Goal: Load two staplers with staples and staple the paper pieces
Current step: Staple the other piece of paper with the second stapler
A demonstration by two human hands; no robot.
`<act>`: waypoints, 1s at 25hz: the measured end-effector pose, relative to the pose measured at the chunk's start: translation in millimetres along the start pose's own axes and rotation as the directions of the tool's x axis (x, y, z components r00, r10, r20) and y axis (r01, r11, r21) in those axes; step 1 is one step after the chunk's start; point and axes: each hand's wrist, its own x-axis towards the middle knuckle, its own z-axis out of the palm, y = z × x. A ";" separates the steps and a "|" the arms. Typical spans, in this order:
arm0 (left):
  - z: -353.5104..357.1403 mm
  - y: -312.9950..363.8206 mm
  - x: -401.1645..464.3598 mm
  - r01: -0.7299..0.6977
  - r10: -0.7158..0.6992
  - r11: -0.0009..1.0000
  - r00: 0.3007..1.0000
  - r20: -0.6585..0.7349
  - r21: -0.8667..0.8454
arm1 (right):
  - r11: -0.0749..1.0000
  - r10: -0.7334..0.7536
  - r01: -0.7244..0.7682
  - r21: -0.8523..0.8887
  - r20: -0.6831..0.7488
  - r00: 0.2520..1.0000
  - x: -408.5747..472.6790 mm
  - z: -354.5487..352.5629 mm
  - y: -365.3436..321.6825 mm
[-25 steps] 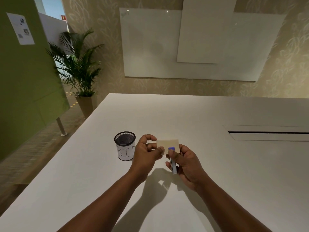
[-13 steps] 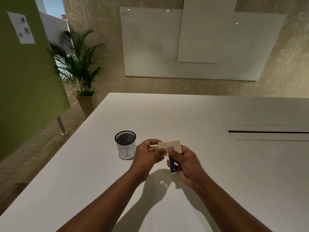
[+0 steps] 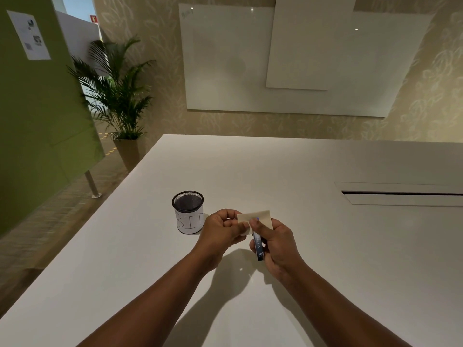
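My right hand (image 3: 278, 246) grips a small blue stapler (image 3: 258, 246), its thumb on top near the nose. The stapler's front end meets a small cream paper piece (image 3: 263, 217), held above the white table (image 3: 325, 246). My left hand (image 3: 220, 230) pinches the paper's left edge between thumb and fingers. A second stapler and loose staples are not in view.
A black mesh cup (image 3: 188, 212) with a white label reading "BIN" stands just left of my left hand. A long cable slot (image 3: 400, 194) is cut into the table at the right. A potted palm (image 3: 117, 101) and a green partition (image 3: 37, 121) stand beyond the table's left edge.
My left fingers have closed down further onto the paper's left edge. The right hand, stapler and paper have stayed almost in place.
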 end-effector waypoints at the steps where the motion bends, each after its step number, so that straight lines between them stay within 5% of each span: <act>1: -0.7 0.5 1.0 0.009 -0.009 1.000 1.000 -0.005 -0.004 | 1.000 0.008 -0.008 -0.020 0.005 1.000 0.1 0.8 -0.5; 7: -6.5 1.9 8.3 0.014 -0.014 1.000 0.996 -0.092 0.000 | 1.000 0.023 -0.022 -0.012 0.074 0.997 3.8 5.1 3.7; 12: -11.3 1.3 17.6 -0.051 0.088 0.987 0.964 -0.252 0.150 | 0.957 -0.016 -0.010 -0.289 -0.086 0.996 13.1 -8.0 11.2; 17: -10.5 3.2 26.2 -0.078 0.129 0.983 0.939 -0.319 0.168 | 0.620 -0.310 0.125 -0.775 -0.096 0.946 25.6 -15.0 17.6; 21: -9.3 0.1 31.7 -0.064 0.109 0.985 0.950 -0.291 0.158 | 0.264 -0.333 0.113 -0.958 0.020 0.943 43.1 -10.7 21.6; 25: -11.5 -2.1 36.7 -0.053 0.094 0.987 0.957 -0.274 0.152 | 0.173 -0.273 0.036 -0.984 -0.013 0.962 56.6 -4.1 26.7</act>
